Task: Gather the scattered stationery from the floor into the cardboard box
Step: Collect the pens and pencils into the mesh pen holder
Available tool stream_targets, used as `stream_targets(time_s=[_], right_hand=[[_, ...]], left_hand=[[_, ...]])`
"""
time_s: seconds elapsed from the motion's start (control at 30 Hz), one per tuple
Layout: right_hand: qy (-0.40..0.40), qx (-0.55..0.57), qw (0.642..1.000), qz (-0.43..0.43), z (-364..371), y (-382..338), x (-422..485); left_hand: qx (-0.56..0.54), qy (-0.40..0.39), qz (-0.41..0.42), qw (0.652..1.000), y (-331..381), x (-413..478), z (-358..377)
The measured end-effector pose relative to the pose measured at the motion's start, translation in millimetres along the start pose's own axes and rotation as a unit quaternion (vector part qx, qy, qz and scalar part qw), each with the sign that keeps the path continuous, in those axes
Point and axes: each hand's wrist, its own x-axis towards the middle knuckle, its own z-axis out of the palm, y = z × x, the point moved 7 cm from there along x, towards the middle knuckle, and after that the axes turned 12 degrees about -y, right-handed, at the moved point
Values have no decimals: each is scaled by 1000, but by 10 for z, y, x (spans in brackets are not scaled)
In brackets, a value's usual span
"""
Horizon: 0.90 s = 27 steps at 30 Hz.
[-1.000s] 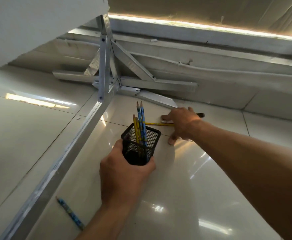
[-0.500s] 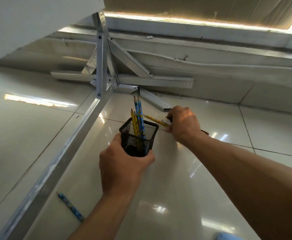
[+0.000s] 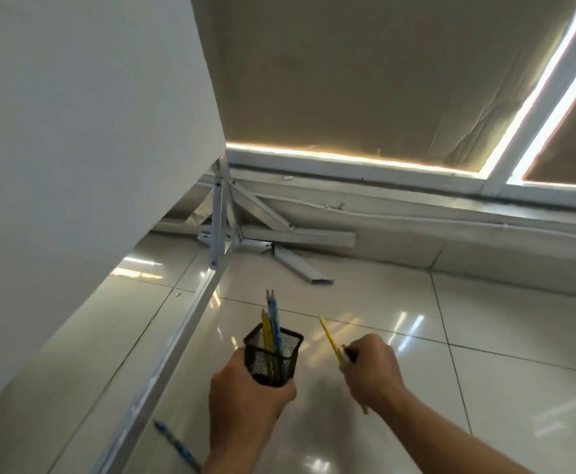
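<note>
- Left hand [image 3: 245,400] is wrapped round a black mesh cup [image 3: 274,359] at the lower centre of the frame, with several pencils [image 3: 271,319] standing in it, tips up.
- Right hand [image 3: 372,374], just to the right and apart from the left, pinches a yellow pencil [image 3: 329,336], its tip angled up and left towards the cup. Something dark sits in that grip too; I cannot tell what.
- Looks like the collecting step: this pencil is up off the floor [image 3: 485,336] and not yet in the cup.
- The next move probably calls for swinging the pencil over the cup's rim and dropping it in end-first, clear of the tips already standing there.
- One blue pencil [image 3: 177,446] lies on the tiles at the lower left, beside the metal rail [image 3: 177,340], so there is more to gather.
- The cardboard box is nowhere in the frame.
</note>
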Motion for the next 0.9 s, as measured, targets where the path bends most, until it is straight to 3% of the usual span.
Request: stream_targets(time_s=[0.1, 0.17, 0.23, 0.33, 0.5, 0.8, 0.9], right_hand=[[-18, 191, 981, 1, -224, -47, -249], [-66, 327, 943, -11, -306, -159, -485], [-109, 384, 916, -25, -360, -253, -694], [-132, 397, 907, -45, -454, -330, -913], [-118, 361, 921, -89, -664, -562, -1130], [-15, 255, 955, -148, -477, -554, -1213], [27, 261, 952, -158, -352, -392, -1241]], left_hand=[[-10, 0, -22, 1000, -54, -293, -46], [-12, -1, -28, 1000, -10, -418, -37], [-15, -8, -28, 999, 67, -525, 11], [-28, -6, -26, 999, 144, -671, 91], [-44, -20, -24, 999, 172, -888, 202], [-36, -6, -4, 999, 218, -1043, 199], [-21, 2, 10, 1000, 224, -1108, 197]])
